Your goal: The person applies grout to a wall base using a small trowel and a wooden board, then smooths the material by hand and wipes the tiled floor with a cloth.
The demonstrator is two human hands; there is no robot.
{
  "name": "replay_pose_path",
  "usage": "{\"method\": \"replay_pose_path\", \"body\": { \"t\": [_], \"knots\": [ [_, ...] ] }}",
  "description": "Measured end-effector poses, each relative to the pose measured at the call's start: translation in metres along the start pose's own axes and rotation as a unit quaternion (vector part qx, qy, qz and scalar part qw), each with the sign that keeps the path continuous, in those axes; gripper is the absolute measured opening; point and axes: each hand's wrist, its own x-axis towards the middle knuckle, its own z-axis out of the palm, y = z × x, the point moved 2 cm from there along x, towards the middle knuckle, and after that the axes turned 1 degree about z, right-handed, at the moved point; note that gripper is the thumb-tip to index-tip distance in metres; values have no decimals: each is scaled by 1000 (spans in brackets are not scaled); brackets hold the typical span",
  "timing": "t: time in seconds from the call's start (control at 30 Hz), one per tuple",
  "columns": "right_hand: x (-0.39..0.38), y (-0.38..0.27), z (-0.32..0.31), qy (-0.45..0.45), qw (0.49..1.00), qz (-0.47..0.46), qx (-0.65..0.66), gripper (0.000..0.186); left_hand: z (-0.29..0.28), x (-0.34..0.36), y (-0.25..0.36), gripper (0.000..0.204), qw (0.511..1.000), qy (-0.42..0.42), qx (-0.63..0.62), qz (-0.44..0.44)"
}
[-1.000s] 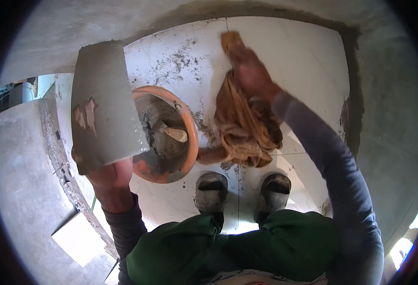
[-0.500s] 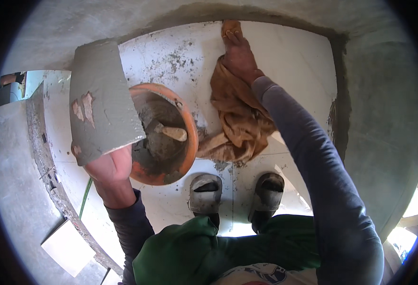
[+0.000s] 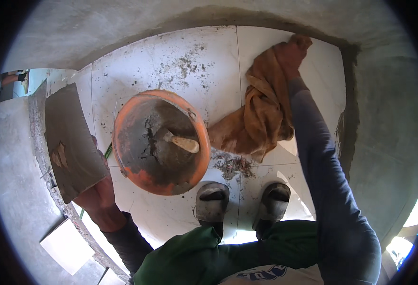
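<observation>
My left hand (image 3: 99, 192) is closed on a rectangular mortar board (image 3: 71, 137), smeared with grey mortar and bare in one patch; most of my fingers are hidden beneath it. The board tilts at the left of the bucket. At the far right, my right hand (image 3: 292, 57) is closed on a bunched brown cloth (image 3: 266, 104), close to the corner of the walls. The cloth trails over the floor toward the bucket. Inside the orange bucket (image 3: 202, 142), grey mortar lies with a trowel (image 3: 185, 144) in it; the blade is partly buried and the wooden handle shows.
White floor tiles (image 3: 213, 42) carry scattered mortar crumbs (image 3: 190, 66) behind the bucket, with a dirt pile (image 3: 235, 166) in front of it. My feet in sandals (image 3: 212, 202) stand close by. Grey walls (image 3: 384, 128) border the floor. A loose white tile (image 3: 69, 247) lies at lower left.
My right hand has moved right across the floor with the cloth. The board in my left hand has shifted left and tilted, uncovering more of the bucket.
</observation>
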Motion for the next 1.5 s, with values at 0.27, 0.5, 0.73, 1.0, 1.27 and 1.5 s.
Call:
{"method": "replay_pose_path", "body": {
  "t": [0.27, 0.5, 0.73, 1.0, 1.27, 1.5],
  "knots": [
    [-59, -236, -1, -138, 942, -201, 230, 21, 3, 8, -27, 54, 995, 80, 57, 8],
    [-63, -159, -54, -34, 950, -31, 310, 55, 19, 15, -23, 52, 999, -45, -1, -31],
    [-55, -242, -1, -163, 951, -192, 180, 30, 24, 18, -43, 45, 993, 116, 34, -7],
    [-57, -172, -34, 16, 933, -100, 344, 76, 18, 12, -43, 48, 974, 201, 99, 30],
    [-51, -236, -7, 1, 922, -265, 282, 60, 18, 19, -57, 51, 972, 191, 135, 21],
    [-28, -165, -27, -48, 961, -178, 204, 54, 10, 22, -49, 51, 996, 54, 57, -36]
  ]
}}
